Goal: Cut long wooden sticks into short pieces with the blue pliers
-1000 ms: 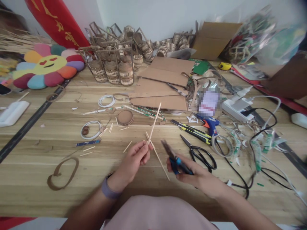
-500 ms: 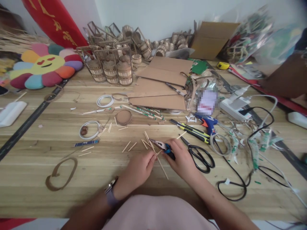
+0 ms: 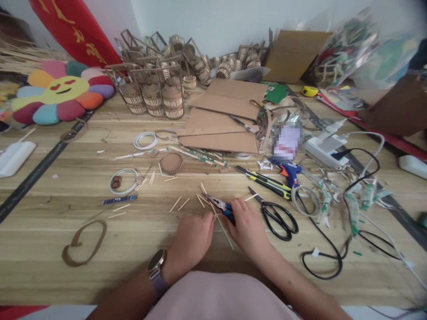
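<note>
Pliers [image 3: 220,205] sit in right hand [image 3: 247,222], stick [image 3: 251,197] in left hand [image 3: 193,233].

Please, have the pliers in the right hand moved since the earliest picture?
Yes: the pliers have moved to the left, farther from the black scissors.

Pale bluish wall [image 3: 207,18], wood-grained tabletop [image 3: 130,240]

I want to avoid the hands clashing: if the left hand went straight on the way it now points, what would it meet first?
Probably the pliers held in the right hand, just ahead of the left hand, though the depth between them is unclear.
</note>
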